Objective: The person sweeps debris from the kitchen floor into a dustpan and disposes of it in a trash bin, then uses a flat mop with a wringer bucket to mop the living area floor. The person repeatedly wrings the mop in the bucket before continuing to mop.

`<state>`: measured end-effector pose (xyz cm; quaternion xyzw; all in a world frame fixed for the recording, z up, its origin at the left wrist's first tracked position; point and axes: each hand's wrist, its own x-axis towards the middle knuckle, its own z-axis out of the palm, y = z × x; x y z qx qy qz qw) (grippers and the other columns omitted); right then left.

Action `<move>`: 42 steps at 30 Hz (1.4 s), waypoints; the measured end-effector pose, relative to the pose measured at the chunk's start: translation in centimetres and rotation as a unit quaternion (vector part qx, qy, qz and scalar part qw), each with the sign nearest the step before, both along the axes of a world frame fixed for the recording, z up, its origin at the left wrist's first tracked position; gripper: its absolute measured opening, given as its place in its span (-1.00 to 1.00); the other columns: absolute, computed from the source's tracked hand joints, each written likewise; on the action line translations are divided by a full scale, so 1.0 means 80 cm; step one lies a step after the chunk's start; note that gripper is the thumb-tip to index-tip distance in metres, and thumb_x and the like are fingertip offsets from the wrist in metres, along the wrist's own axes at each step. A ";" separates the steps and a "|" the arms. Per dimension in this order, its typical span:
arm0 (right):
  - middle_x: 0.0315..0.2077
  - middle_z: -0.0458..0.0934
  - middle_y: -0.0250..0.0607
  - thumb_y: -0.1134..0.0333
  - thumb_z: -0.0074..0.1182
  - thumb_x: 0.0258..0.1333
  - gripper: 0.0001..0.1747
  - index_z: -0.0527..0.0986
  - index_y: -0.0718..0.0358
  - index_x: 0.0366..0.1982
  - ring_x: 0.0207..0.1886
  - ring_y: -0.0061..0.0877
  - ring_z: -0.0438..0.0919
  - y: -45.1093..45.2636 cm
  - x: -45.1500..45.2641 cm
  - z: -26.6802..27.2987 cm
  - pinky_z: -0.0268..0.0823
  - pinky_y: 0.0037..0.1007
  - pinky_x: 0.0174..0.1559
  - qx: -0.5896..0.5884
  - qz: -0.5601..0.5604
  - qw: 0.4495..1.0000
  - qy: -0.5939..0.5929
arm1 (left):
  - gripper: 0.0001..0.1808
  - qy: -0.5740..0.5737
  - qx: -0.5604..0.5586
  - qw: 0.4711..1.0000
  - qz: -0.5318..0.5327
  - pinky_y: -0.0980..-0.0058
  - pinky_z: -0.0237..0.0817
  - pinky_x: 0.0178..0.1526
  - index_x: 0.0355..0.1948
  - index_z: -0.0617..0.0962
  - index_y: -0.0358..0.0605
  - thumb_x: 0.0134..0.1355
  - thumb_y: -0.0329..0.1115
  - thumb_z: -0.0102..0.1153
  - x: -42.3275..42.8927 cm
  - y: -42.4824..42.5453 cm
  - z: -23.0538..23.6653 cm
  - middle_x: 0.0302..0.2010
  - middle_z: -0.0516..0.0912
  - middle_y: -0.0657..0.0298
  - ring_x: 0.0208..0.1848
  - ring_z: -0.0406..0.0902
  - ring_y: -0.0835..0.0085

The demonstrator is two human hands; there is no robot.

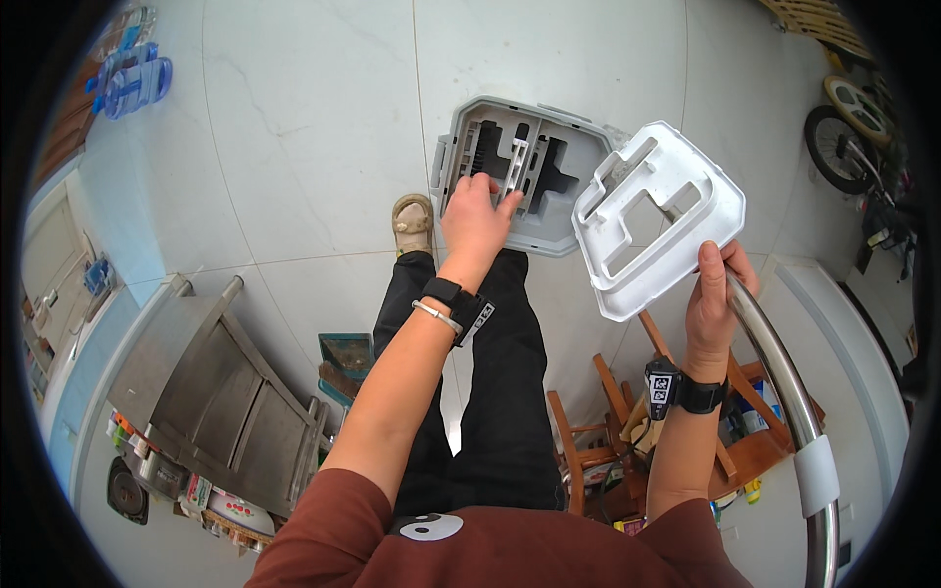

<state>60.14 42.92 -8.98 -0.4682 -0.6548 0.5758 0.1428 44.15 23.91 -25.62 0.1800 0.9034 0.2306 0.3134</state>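
Note:
A grey plastic bucket (581, 165), likely a mop bucket, stands on the floor at my feet. Its inside shows dark slots, a row of black bristles (483, 151) and an upright pale plastic bar (517, 158). My left hand (476, 213) reaches into it, with thumb and fingers about the lower end of that bar. Off to the right, my right hand (717, 294) grips a white plastic cover (654, 275) with cutouts by its corner, together with a metal pole (772, 353). The cover is tilted and raised beside the bucket. Part of the pole shows through a cutout.
A metal cabinet (228, 411) lies left, near a green dustpan (345, 349). Wooden chairs (588, 448) stand close by on the right. Farther off are blue water jugs (136, 84) and a wheeled bike (842, 147). My shoe (413, 220) is beside the bucket.

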 end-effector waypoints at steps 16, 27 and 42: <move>-0.52 0.42 -0.50 0.25 0.13 0.27 -0.74 0.44 0.24 -0.46 -0.39 -0.76 0.25 -0.004 -0.003 0.002 0.08 -0.65 -0.23 -0.003 0.000 1.000 0.002 | -0.87 0.015 0.113 0.993 0.002 0.32 0.41 -0.33 -0.30 0.69 -0.15 0.20 -0.33 0.24 0.008 0.000 -0.011 -0.40 0.58 0.16 -0.41 0.58 0.20; -0.55 0.39 -0.50 0.23 0.13 0.26 -0.73 0.44 0.24 -0.46 -0.43 -0.76 0.23 -0.008 -0.007 0.000 0.05 -0.65 -0.32 0.012 0.008 1.000 -0.015 | -0.84 0.002 0.095 0.995 0.019 0.25 0.43 -0.26 -0.30 0.69 -0.07 0.18 -0.25 0.26 0.014 0.003 -0.010 -0.36 0.59 0.23 -0.30 0.59 0.17; -0.55 0.40 -0.47 0.21 0.11 0.27 -0.69 0.44 0.25 -0.50 -0.43 -0.74 0.26 -0.010 -0.009 -0.004 0.09 -0.64 -0.31 0.043 0.023 0.998 -0.029 | -0.83 0.040 0.096 0.995 0.003 0.31 0.39 -0.34 -0.32 0.58 -0.11 0.15 -0.28 0.30 0.038 -0.028 0.012 -0.38 0.55 0.22 -0.40 0.56 0.25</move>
